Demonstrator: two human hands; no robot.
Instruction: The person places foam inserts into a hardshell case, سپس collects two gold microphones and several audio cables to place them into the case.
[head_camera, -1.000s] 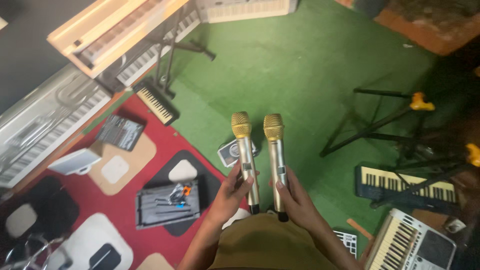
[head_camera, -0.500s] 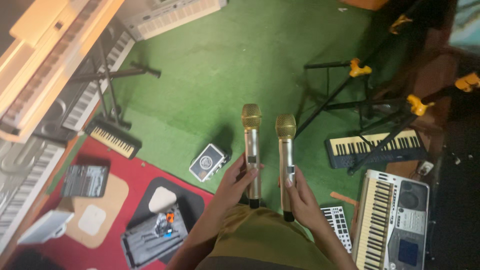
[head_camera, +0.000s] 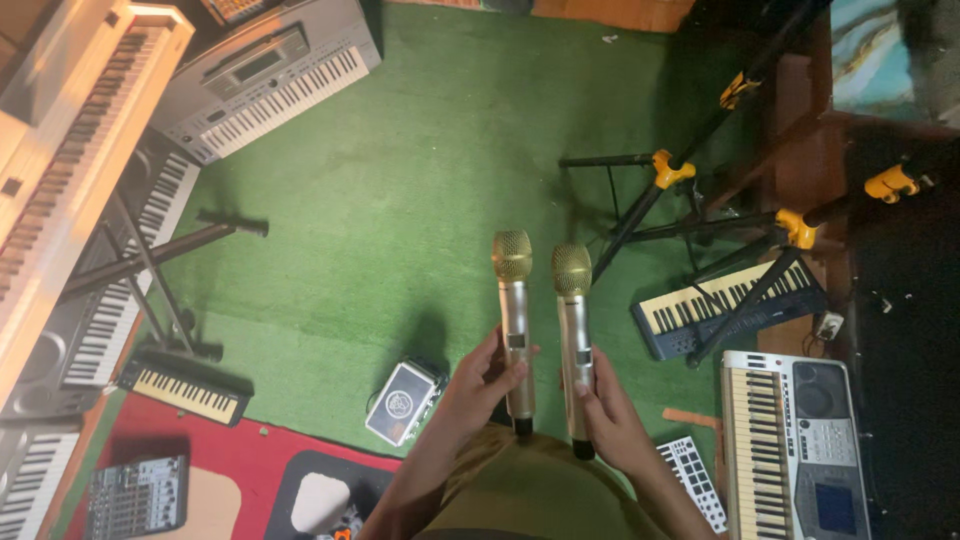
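Keyboards fill the far left: a cream one (head_camera: 70, 170) along the edge, a grey one (head_camera: 265, 85) up top, a dark one on a black X-stand (head_camera: 150, 270) below, plus a mini keyboard (head_camera: 185, 385) w/ yellowish keys on the edge of a red mat (head_camera: 230, 460). Small mixer (head_camera: 137, 495) lies bottom left. Green carpet (head_camera: 400, 200) covers the middle. Small grey box (head_camera: 403, 402) sits on the carpet, just left of the left hand.

Left hand (head_camera: 480, 385) is wrapped round the lower body of the left mic (head_camera: 515, 320), thumb across the front, fingers curled behind; firm grip. Mic is held over the carpet, gold grille away from the person. Right hand (head_camera: 605, 410) grips the right mic (head_camera: 574, 340) the same way, fingers closed round the lower shaft. Both mics run roughly parallel, close together, not touching as far as I can tell.

To the right: black tripod stands (head_camera: 680, 190) w/ yellow clamps, a blue mini keyboard (head_camera: 725, 300) under their legs, a white pad controller (head_camera: 695, 480) near the right forearm, and a silver keyboard (head_camera: 790, 440) bottom right.
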